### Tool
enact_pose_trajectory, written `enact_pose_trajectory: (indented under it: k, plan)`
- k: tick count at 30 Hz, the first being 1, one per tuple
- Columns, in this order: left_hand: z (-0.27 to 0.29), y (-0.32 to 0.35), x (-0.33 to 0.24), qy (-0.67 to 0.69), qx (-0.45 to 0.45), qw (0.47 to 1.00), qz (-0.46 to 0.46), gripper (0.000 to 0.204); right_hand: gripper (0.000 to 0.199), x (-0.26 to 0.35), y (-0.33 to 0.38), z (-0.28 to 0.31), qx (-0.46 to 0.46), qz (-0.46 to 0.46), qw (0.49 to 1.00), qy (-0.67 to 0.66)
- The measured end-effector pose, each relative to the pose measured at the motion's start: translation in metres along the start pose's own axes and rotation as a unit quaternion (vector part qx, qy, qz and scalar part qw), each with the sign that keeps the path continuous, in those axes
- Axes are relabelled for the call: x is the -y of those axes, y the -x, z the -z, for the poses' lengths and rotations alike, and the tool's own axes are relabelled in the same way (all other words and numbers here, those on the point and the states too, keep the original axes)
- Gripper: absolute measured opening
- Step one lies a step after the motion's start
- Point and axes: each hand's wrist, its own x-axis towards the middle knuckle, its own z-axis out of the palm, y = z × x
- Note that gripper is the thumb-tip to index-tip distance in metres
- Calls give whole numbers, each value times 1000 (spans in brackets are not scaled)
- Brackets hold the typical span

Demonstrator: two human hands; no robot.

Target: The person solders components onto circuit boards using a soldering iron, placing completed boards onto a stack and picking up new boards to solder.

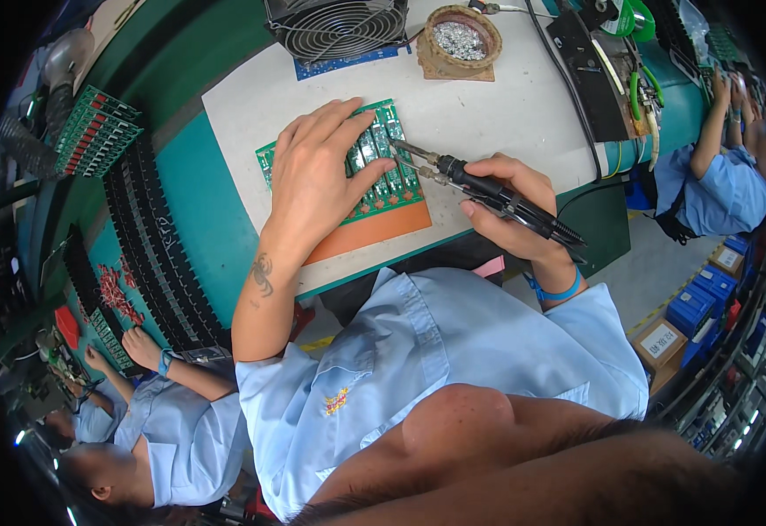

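Note:
My left hand lies over the left part of a green circuit board panel, fingers stretched and thumb apart. The panel consists of several narrow strips with small parts on them, and my hand hides some of it. Under the near edge of the panel shows an orange-brown sheet. In my right hand is a black soldering iron with two metal tips side by side. Those tips point left, at the panel's right side by my left thumb; whether they touch it I cannot tell.
Behind the panel stand a fan with a wire guard and a round pot of shiny metal bits. A black cable crosses the white worktop sheet. At left runs a black conveyor rail; co-workers sit left and right.

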Motion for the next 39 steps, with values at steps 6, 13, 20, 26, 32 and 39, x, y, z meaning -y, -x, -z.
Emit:
enact_pose_trajectory:
  k: [6, 13, 20, 26, 32, 39]
  plan:
    - [-1, 1, 0, -1, -8, 1000, -3, 49, 46, 1, 0, 1, 4, 10, 1000, 7]
    - [-2, 1, 2, 6, -9, 1000, -2, 48, 47, 4, 0, 9, -41, 30, 999, 6]
    - [-3, 0, 3, 8, -6, 1000, -3, 50, 48, -24, -33, 6, -249, -38, 967, -31]
    - [-1, 5, 3, -42, -19, 999, -16, 52, 47, 5, -1, 0, -151, 35, 988, 7]
    - [9, 7, 6, -4, -1, 1000, 6, 53, 46, 9, 3, -4, 5, 38, 999, -7]
    - [9, 10, 7, -13, 16, 1000, 19, 52, 45, 0, -2, -12, 7, 18, 1000, 6]
